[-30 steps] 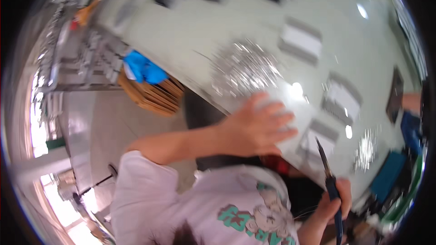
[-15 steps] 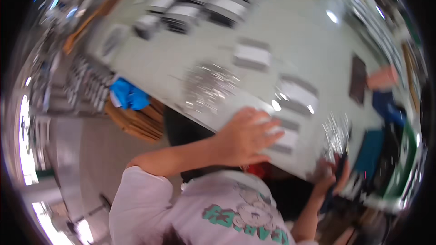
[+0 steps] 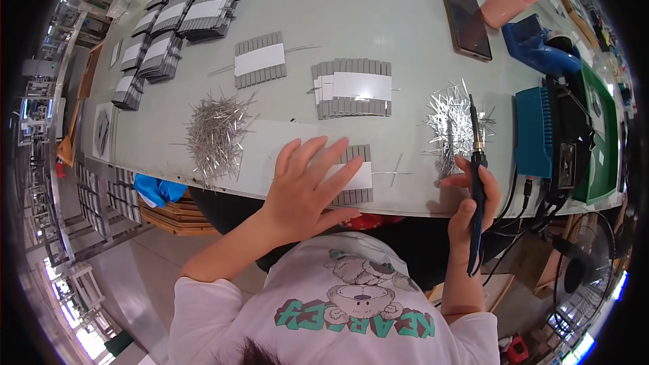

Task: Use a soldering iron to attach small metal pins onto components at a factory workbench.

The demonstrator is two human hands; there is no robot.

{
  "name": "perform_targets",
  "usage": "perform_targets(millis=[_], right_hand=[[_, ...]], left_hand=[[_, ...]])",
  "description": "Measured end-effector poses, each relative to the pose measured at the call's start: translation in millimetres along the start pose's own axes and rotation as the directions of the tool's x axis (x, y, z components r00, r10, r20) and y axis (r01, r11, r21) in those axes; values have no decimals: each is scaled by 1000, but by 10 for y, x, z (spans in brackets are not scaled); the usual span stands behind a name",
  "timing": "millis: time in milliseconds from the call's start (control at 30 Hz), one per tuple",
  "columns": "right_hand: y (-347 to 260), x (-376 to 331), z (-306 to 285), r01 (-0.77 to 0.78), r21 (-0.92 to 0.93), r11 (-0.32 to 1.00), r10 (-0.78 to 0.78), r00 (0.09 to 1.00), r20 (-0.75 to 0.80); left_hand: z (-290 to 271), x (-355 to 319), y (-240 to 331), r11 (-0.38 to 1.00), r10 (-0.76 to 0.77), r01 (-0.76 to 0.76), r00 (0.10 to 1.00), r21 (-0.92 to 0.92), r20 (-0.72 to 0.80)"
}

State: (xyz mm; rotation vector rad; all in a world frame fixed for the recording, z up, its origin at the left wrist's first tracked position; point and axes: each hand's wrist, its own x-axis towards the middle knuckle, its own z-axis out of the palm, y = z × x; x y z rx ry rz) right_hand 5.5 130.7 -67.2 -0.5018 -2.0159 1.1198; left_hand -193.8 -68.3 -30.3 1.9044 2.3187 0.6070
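Observation:
My left hand [image 3: 302, 186], fingers spread, lies over the left part of a grey slotted piece with a white label [image 3: 363, 174] at the table's near edge. Whether it presses on the piece cannot be told. In my right hand [image 3: 476, 197] is a soldering iron [image 3: 478, 182] with a dark blue handle, its metal tip pointing away from me. That tip is over or beside a heap of thin silver metal pins [image 3: 451, 122]. A few loose pins [image 3: 397, 172] lie just right of the near piece.
Farther back are a stack of grey slotted pieces [image 3: 355, 89] and a single one [image 3: 260, 61]. A second pin heap [image 3: 218, 132] lies left, below many stacked pieces [image 3: 193, 10]. On the right are a phone [image 3: 466, 20], pink cup [image 3: 509, 1], blue tape dispenser [image 3: 541, 44], teal box [image 3: 533, 132] and green tray [image 3: 598, 182].
My view has turned and the blur has gone, so the table sits differently in the picture. The left hand is still spread by the near piece; the right still grips the soldering iron.

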Motion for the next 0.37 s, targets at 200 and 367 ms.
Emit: perform_targets(millis=[200, 367], right_hand=[[-12, 16, 23, -20, 1, 1000, 20, 1000, 15], [38, 8, 30, -2, 67, 998, 2, 1000, 0]], left_hand=[[-44, -37, 1, 1000, -27, 27, 996, 6, 80], [-50, -97, 7, 999, -20, 16, 994, 41, 108]])
